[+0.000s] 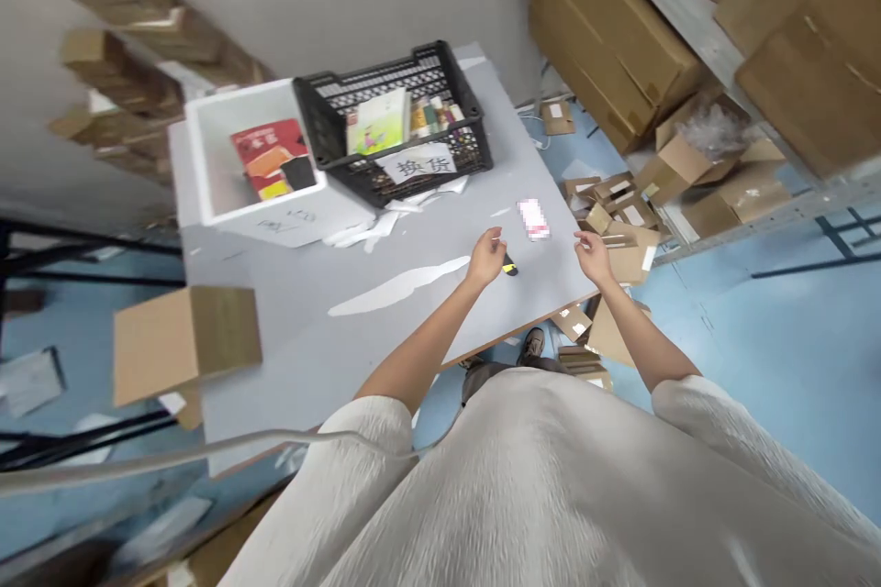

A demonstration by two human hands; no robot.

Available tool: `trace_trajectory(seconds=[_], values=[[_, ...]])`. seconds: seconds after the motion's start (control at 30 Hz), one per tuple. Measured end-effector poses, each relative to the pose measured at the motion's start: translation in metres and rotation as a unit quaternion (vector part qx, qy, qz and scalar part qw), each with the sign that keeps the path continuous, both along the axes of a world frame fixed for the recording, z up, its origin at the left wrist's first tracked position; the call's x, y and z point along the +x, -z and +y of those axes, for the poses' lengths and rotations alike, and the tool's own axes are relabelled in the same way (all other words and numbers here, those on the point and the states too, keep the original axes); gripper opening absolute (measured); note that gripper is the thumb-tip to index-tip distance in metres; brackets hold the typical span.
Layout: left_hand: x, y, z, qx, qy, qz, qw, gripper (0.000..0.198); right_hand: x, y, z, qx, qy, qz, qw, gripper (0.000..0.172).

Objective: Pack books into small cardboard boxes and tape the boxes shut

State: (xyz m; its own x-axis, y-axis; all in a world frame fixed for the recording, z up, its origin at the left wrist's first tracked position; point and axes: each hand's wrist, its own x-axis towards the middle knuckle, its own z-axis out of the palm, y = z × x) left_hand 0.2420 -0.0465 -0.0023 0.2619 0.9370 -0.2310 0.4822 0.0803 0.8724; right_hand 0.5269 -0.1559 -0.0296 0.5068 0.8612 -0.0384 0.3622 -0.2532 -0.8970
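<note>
My left hand hovers over the front right part of the grey table, its fingers loosely curled with a gap to the thumb and nothing visible in them. Just right of it, partly hidden by the hand, lies a small black and yellow tool, perhaps a cutter. My right hand is at the table's right edge, fingers half bent and apart, holding nothing that shows. Between and beyond both hands lies a flat pinkish-white rectangle, blurred out by pixels.
A white bin holding a red packet stands beside a black crate of books and boxes. A cardboard box sits at the left edge. Cartons litter the floor on the right, below a shelf. A white cable crosses the foreground.
</note>
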Motion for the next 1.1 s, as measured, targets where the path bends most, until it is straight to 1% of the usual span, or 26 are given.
trace_trajectory(seconds=[0.2, 0.3, 0.4, 0.53, 0.63, 0.87, 0.97, 1.1], values=[[-0.088, -0.009, -0.015, 0.005, -0.104, -0.012, 0.995, 0.045, -0.073, -0.011, 0.055, -0.003, -0.122, 0.011, 0.993, 0.034], [-0.132, -0.011, -0.028, 0.0, -0.16, -0.016, 0.987, 0.044, -0.116, -0.01, 0.074, -0.011, -0.179, 0.021, 0.984, 0.033], [-0.174, -0.01, -0.044, -0.003, -0.205, -0.019, 0.979, 0.044, -0.161, -0.006, 0.085, -0.028, -0.226, 0.016, 0.974, 0.032], [-0.229, -0.002, -0.064, 0.001, -0.243, -0.023, 0.97, 0.045, -0.222, -0.002, 0.091, -0.035, -0.288, 0.005, 0.957, 0.031], [-0.272, 0.004, -0.073, 0.006, -0.259, -0.027, 0.966, 0.043, -0.269, -0.005, 0.089, -0.035, -0.317, 0.003, 0.948, 0.029], [-0.372, 0.008, -0.081, 0.017, -0.275, -0.034, 0.961, 0.04, -0.374, -0.012, 0.083, -0.048, -0.335, -0.019, 0.941, 0.03], [-0.419, 0.009, -0.083, 0.028, -0.282, -0.029, 0.959, 0.037, -0.422, -0.01, 0.083, -0.054, -0.354, -0.029, 0.933, 0.031], [-0.483, 0.012, -0.089, 0.027, -0.304, -0.017, 0.952, 0.036, -0.492, -0.006, 0.088, -0.068, -0.384, -0.038, 0.92, 0.033]])
